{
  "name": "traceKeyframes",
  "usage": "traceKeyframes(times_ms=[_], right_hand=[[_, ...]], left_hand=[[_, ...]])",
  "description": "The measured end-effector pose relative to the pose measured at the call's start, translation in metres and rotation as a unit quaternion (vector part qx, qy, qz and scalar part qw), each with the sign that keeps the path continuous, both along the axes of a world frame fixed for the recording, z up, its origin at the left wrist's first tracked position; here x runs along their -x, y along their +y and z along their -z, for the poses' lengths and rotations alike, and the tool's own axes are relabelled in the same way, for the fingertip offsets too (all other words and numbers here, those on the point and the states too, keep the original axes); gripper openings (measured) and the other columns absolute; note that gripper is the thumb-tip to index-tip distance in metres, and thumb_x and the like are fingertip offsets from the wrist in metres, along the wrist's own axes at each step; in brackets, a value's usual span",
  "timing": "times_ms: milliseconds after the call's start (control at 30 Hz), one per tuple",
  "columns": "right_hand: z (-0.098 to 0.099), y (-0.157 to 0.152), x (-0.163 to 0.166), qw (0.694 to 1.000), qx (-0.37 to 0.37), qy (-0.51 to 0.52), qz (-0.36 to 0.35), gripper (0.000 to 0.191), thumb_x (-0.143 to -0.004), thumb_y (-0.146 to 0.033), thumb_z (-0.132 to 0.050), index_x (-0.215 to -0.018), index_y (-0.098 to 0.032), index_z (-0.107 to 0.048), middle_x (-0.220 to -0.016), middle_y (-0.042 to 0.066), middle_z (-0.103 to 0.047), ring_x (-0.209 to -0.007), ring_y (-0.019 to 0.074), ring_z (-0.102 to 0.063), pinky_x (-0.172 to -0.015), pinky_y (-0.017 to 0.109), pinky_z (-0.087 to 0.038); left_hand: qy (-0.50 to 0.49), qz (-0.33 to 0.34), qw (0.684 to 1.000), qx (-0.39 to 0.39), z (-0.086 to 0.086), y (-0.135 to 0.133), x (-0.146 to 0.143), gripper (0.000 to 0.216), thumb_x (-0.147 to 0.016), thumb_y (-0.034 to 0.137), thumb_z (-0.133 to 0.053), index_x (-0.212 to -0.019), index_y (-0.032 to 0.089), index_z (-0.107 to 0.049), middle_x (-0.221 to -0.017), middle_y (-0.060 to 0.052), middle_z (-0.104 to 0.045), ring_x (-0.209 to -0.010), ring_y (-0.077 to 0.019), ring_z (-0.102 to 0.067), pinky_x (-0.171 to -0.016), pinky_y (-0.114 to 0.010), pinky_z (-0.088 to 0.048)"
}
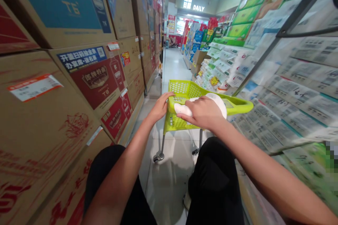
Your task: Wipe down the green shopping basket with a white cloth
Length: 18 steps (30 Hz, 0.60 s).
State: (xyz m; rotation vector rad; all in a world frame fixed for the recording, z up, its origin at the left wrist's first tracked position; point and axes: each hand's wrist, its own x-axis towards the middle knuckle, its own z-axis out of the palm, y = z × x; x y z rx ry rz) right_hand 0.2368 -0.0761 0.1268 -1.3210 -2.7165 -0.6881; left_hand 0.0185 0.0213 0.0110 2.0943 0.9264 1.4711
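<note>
A small lime-green shopping cart [182,125] with a perforated basket stands before my knees on the tiled floor. My left hand [161,105] is closed over the near left corner of its rim, fingertips curled inside. Over the near rim, toward the handle side, my right hand [204,112] is wrapped round a white cloth-like thing [218,102]. Part of this white thing bulges out left of my fingers, and the rest spreads behind the hand. What lies inside the basket beneath my right hand is hidden.
Stacked cartons [105,77] line the left side closely. Bulk packs of tissue paper [285,102] fill the right. A grey metal bar [264,58] slants up from the cart's right side. The tiled aisle [173,63] runs ahead, with a cardboard box [198,61] at its right.
</note>
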Motion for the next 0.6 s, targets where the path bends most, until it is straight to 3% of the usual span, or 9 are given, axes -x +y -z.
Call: traceKeyframes(times_ms=[133,300,400,500,600], right_hand=[[0.004,0.008,-0.022,0.999,-0.032,-0.01,-0.026,0.073,-0.102,-0.072,-0.026,-0.099,-0.016,-0.071,-0.079,0.015,-0.074,-0.072,0.0274,-0.067,-0.078,0.039,-0.038],[0.006,0.023,-0.074,0.996,-0.012,0.068,-0.062,0.065,-0.103,-0.066,-0.03,-0.084,-0.021,-0.071,-0.075,0.01,-0.069,-0.077,0.0254,-0.062,-0.081,0.038,-0.04],[0.01,0.03,-0.1,0.981,0.024,0.181,-0.06,0.06,-0.107,-0.052,-0.027,-0.075,-0.023,-0.069,-0.072,0.006,-0.068,-0.076,0.0225,-0.062,-0.095,0.041,-0.043],[0.017,0.029,-0.112,0.947,0.034,0.319,-0.03,0.057,-0.107,-0.052,-0.031,-0.083,-0.023,-0.074,-0.076,0.004,-0.071,-0.081,0.0222,-0.066,-0.11,0.046,-0.04],[0.024,0.024,-0.112,0.874,-0.018,0.483,0.046,0.061,-0.104,-0.063,-0.033,-0.085,-0.022,-0.075,-0.076,0.005,-0.069,-0.083,0.0258,-0.067,-0.093,0.044,-0.05]], left_hand=[[0.156,-0.034,0.985,-0.062,-0.003,0.001,-0.001,0.055,-0.081,0.01,-0.04,-0.13,0.019,-0.062,-0.139,-0.011,-0.065,-0.135,-0.0246,-0.053,-0.121,-0.047,-0.037],[0.195,-0.039,0.974,-0.105,-0.009,-0.012,-0.023,0.048,-0.09,0.017,-0.045,-0.136,0.018,-0.06,-0.137,-0.012,-0.063,-0.129,-0.0265,-0.053,-0.116,-0.047,-0.041],[0.211,-0.045,0.971,-0.106,-0.006,-0.022,-0.039,0.051,-0.099,0.025,-0.044,-0.15,0.021,-0.052,-0.142,-0.013,-0.059,-0.132,-0.0276,-0.052,-0.117,-0.049,-0.04],[0.215,-0.045,0.968,-0.121,0.0,-0.028,-0.051,0.058,-0.104,0.03,-0.042,-0.161,0.021,-0.038,-0.151,-0.016,-0.055,-0.138,-0.03,-0.05,-0.12,-0.052,-0.038],[0.202,-0.008,0.965,-0.166,0.006,-0.031,-0.056,0.065,-0.104,0.031,-0.043,-0.166,0.02,-0.027,-0.16,-0.018,-0.048,-0.146,-0.0311,-0.045,-0.123,-0.054,-0.037]])
